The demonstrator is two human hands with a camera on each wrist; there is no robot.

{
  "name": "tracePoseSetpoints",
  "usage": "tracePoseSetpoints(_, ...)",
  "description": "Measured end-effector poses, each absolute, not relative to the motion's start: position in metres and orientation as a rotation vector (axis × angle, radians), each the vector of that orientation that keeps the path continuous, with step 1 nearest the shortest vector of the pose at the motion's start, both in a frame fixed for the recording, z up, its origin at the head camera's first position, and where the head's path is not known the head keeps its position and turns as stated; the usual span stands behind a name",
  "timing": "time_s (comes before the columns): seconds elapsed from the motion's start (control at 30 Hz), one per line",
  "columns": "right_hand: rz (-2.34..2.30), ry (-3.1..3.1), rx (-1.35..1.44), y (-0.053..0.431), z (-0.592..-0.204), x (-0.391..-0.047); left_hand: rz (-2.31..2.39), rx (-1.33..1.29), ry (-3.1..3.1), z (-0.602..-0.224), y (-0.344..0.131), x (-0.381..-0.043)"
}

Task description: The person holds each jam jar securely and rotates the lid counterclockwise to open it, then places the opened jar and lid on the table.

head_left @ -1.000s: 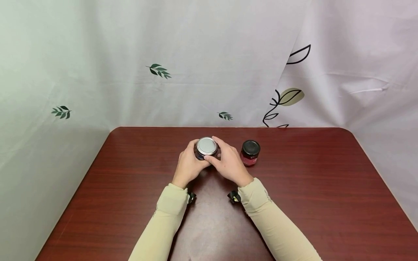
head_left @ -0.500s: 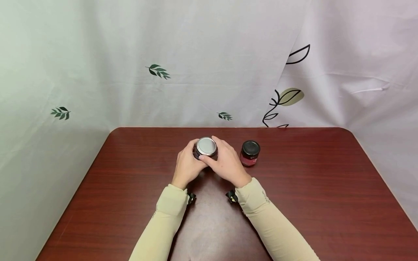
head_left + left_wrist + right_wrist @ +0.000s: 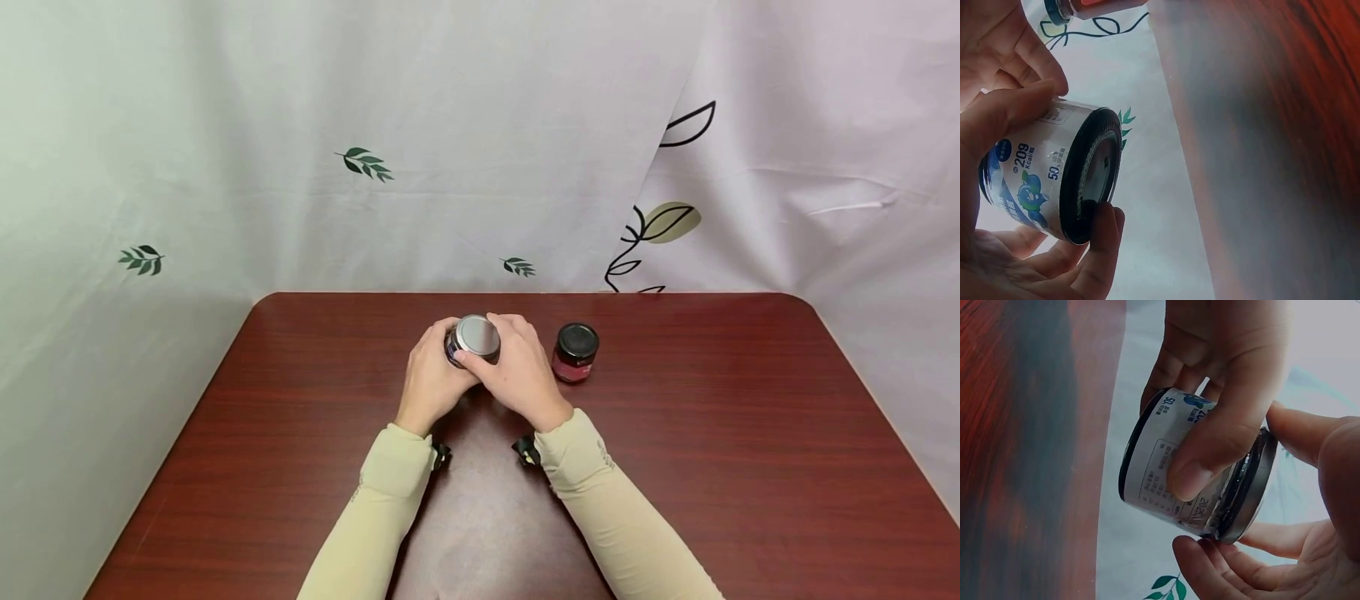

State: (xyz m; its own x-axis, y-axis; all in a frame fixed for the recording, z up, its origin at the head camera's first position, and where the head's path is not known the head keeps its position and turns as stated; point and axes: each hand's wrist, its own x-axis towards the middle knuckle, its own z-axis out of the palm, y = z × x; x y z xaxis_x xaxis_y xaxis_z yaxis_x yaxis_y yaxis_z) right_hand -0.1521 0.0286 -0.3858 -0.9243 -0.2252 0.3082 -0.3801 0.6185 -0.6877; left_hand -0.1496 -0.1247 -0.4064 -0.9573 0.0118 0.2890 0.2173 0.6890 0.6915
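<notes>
Near the table's far side, a short glass jar with a silver lid is held up between both hands. Its white label has blue lettering and a cartoon blueberry, and dark contents show at both ends. The left hand wraps the jar's body, thumb across the label and fingers reaching the base. From the other side the right hand grips the lid's rim with thumb and fingertips. In the left wrist view the jar's underside faces the tabletop, with space between.
A second jar with a black lid and red label stands just right of the right hand. The reddish-brown wooden table ends at a white curtain with leaf prints. A small dark camera sits at each wrist.
The right hand's thumb has slid left along the lid's near rim, and the right wrist and forearm have shifted slightly left. The left hand keeps its hold; the second jar stays put.
</notes>
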Motion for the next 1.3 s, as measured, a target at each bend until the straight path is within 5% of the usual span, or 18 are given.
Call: tracePoseSetpoints(1.3,1.114,-2.588,0.479,0.0258,-0.387,-0.1516,-1.058,-0.127,-2.617,-0.409,-0.1161,-0.1483)
